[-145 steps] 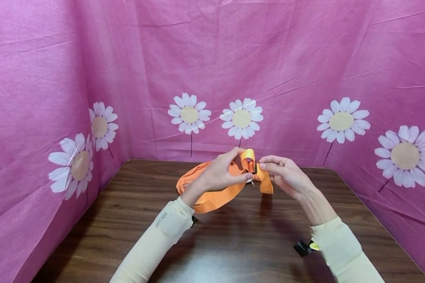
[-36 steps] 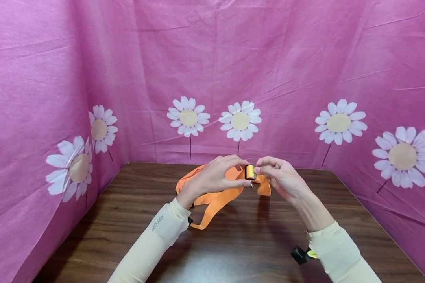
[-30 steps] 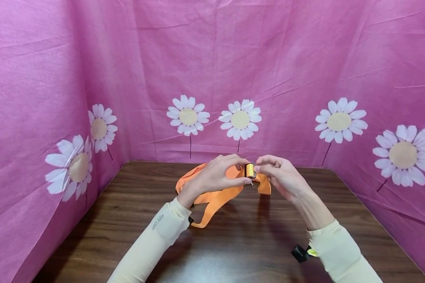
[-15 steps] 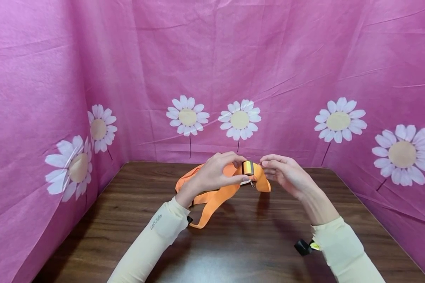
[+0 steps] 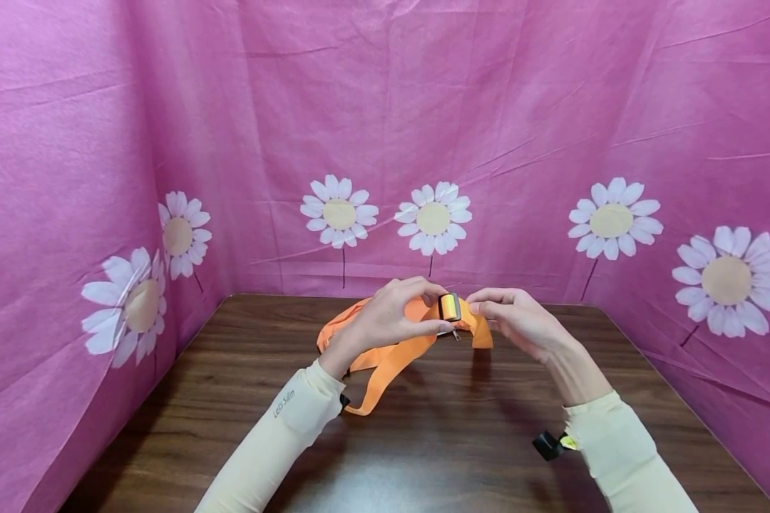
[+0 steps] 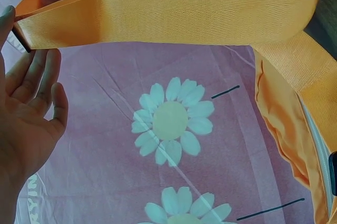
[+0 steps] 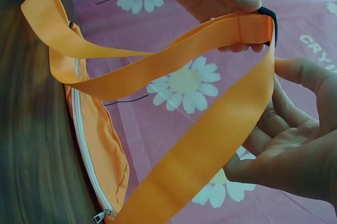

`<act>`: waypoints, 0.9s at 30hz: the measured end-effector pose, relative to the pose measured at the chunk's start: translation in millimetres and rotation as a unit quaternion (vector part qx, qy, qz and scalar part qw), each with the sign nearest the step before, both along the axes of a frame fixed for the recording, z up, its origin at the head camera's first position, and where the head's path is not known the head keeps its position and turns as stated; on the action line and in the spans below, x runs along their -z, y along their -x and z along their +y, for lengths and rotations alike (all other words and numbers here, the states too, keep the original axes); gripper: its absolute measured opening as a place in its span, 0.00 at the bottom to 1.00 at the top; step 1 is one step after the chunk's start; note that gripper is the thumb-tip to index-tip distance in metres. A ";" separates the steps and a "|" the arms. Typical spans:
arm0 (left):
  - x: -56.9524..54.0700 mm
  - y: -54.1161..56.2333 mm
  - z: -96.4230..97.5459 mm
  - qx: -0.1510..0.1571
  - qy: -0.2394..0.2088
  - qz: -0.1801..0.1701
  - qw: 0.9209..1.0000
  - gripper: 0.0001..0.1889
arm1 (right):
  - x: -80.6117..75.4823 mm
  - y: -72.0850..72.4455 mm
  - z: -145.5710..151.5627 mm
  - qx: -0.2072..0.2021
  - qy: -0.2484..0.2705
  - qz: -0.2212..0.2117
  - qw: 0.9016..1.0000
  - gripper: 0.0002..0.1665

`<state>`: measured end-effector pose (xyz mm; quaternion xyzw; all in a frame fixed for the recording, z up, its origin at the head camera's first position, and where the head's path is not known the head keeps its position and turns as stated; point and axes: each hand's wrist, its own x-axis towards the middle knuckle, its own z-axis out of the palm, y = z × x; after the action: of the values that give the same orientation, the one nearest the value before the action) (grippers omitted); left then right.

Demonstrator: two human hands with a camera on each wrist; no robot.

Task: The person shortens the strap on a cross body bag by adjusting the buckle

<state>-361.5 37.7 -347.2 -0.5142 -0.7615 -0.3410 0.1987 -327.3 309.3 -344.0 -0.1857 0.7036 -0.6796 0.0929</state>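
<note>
An orange waist bag [image 5: 340, 324] with a white-edged zipper lies on the table beyond my left forearm. My left hand [image 5: 394, 313] pinches the black slide buckle [image 5: 457, 306] on its orange strap [image 5: 391, 363] between thumb and fingers, above the table. Just right of the buckle, my right hand [image 5: 520, 320] pinches the strap with its fingertips. In the right wrist view the strap's doubled part [image 7: 158, 71] runs from the buckle back toward the bag, and a single length [image 7: 210, 140] slants down past my right fingers. My left hand hides part of the bag.
The dark wood table [image 5: 398, 456] is bordered by a pink cloth [image 5: 500, 107] printed with white daisies, at the back and both sides. A black wrist device [image 5: 547, 446] juts from my right sleeve.
The strap loop standing up from the buckle has been drawn flat. My right fingers have shifted from the buckle to the strap on its right. A strap loop now sags lower near my left wrist.
</note>
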 end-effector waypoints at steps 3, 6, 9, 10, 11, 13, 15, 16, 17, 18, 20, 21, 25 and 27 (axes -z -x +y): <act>-0.1 -1.3 -0.2 -0.003 0.003 -0.004 1.000 0.25 | -0.4 -0.8 -1.3 -0.001 0.003 -0.005 1.000 0.08; -0.5 -3.5 -0.4 -0.005 0.009 -0.013 1.000 0.26 | -0.8 -1.8 -3.2 -0.004 0.001 -0.009 1.000 0.08; -1.2 -4.8 -0.4 -0.006 0.018 -0.016 1.000 0.26 | -1.4 -3.2 -4.8 0.000 -0.005 -0.012 1.000 0.07; -1.5 -4.8 -0.5 -0.006 0.021 -0.013 1.000 0.26 | -1.8 -3.7 -5.2 0.002 -0.006 -0.012 1.000 0.07; -1.7 -4.7 -0.3 -0.007 0.023 -0.009 1.000 0.26 | -2.2 -4.2 -5.7 0.003 -0.006 -0.012 1.000 0.07; -2.1 -4.1 -0.5 -0.009 0.028 0.004 1.000 0.26 | -2.8 -5.0 -6.1 0.006 -0.004 -0.013 1.000 0.07; -2.4 -3.7 -0.6 -0.016 0.034 0.018 0.999 0.25 | -3.3 -5.4 -6.3 0.013 -0.003 -0.014 1.000 0.08; -2.5 -3.5 -0.6 -0.019 0.038 0.024 0.999 0.25 | -3.6 -5.8 -6.5 0.019 -0.005 -0.014 1.000 0.08; -2.5 -3.4 -0.6 -0.021 0.041 0.028 0.999 0.25 | -3.9 -6.0 -6.6 0.025 -0.008 -0.014 1.000 0.09; -2.5 -3.3 -0.7 -0.022 0.045 0.030 0.998 0.26 | -4.1 -6.3 -6.7 0.033 -0.012 -0.013 0.999 0.09; -2.5 -3.5 -0.7 -0.020 0.048 0.025 0.998 0.27 | -4.7 -7.1 -7.1 0.047 -0.027 -0.012 0.998 0.11; -2.5 -3.6 -0.7 -0.016 0.048 0.020 0.999 0.28 | -5.3 -7.8 -7.6 0.051 -0.032 -0.010 0.998 0.11; -1.9 -3.5 -0.6 0.002 0.036 0.001 0.999 0.28 | -6.8 -9.1 -10.0 0.046 -0.033 -0.005 0.998 0.12; -1.4 -3.3 -0.4 0.007 0.030 0.000 1.000 0.27 | -7.3 -9.4 -11.0 0.036 -0.019 -0.007 0.999 0.10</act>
<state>-358.2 37.3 -345.8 -0.5253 -0.7677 -0.3195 0.1808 -317.9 298.4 -336.7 -0.1542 0.7222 -0.6699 0.0767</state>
